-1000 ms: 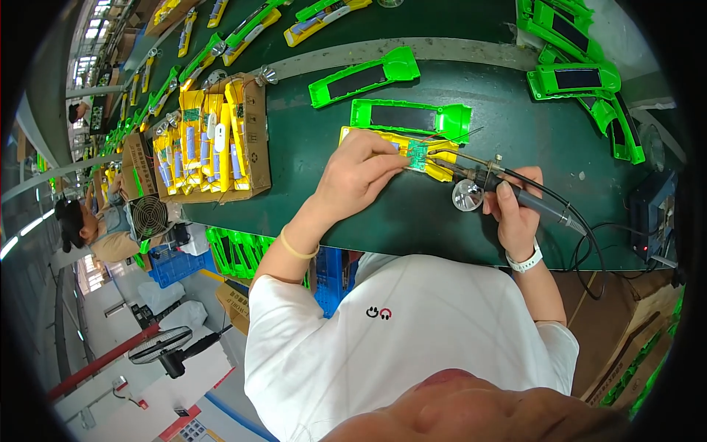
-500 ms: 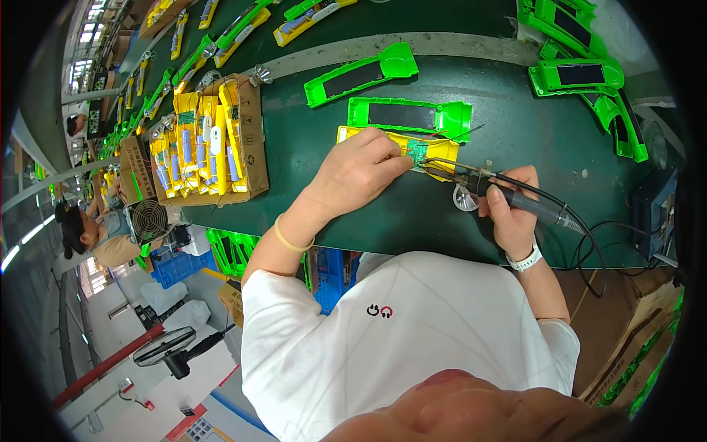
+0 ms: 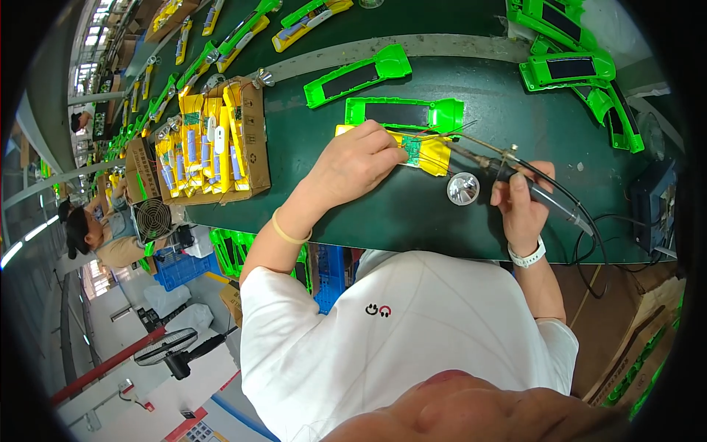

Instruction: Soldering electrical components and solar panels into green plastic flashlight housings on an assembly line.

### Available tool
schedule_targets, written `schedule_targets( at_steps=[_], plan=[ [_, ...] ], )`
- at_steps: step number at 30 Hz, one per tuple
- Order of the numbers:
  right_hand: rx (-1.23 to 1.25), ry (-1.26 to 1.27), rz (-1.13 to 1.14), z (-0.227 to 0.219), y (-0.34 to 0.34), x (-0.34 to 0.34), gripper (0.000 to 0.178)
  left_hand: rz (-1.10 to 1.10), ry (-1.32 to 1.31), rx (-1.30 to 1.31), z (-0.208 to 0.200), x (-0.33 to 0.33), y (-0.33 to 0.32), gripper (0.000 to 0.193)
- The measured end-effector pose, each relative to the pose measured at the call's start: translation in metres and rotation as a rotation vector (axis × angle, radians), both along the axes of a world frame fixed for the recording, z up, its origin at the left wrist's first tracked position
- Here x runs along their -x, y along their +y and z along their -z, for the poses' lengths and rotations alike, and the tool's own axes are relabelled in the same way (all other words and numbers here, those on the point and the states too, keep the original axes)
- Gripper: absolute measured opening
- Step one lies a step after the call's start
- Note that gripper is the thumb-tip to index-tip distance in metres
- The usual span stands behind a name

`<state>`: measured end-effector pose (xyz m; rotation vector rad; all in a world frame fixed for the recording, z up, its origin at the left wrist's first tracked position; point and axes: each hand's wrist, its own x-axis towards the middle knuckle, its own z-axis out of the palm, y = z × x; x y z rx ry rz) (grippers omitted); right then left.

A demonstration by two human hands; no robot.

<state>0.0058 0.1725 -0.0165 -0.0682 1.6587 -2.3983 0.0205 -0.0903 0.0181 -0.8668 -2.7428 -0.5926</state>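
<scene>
On the green bench, a yellow casing [image 3: 434, 161] holds a small green circuit board [image 3: 411, 149] with thin wires. My left hand [image 3: 359, 163] lies over the casing's left part, its fingers closed on it beside the board; the fingertips are partly hidden. My right hand [image 3: 524, 205] grips a soldering iron [image 3: 541, 195] with a thin metal feed tube alongside. The iron's tip points left, close to the casing's right end. A silver reflector cup [image 3: 463, 188] sits just below that end. Right behind the casing lies an open green shell [image 3: 398, 113] with a dark panel.
Another green shell [image 3: 357, 76] lies farther back. At left stands a cardboard box [image 3: 255, 140] filled with yellow casings. Green shells [image 3: 571, 68] are piled far right, near a dark blue box-shaped unit [image 3: 654, 210] and a looping black cable [image 3: 605, 254]. A co-worker [image 3: 92, 228] is at far left.
My right hand has drawn the soldering iron back to the right, away from the board. The reflector cup, partly covered before, now shows fully. My left hand stays at the casing.
</scene>
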Motion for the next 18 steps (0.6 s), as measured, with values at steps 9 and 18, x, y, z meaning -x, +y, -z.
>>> schedule_targets(
  at_steps=[9, 18],
  plan=[
    [0.133, 0.02, 0.185, -0.005, 0.008, 0.012, 0.02, -0.261, -0.123, -0.087, 0.002, 0.025, 0.04, 0.019],
    [0.111, 0.044, 0.279, -0.007, 0.012, 0.021, 0.018, -0.418, -0.533, -1.016, 0.012, 0.014, 0.03, 0.014]
  ],
)
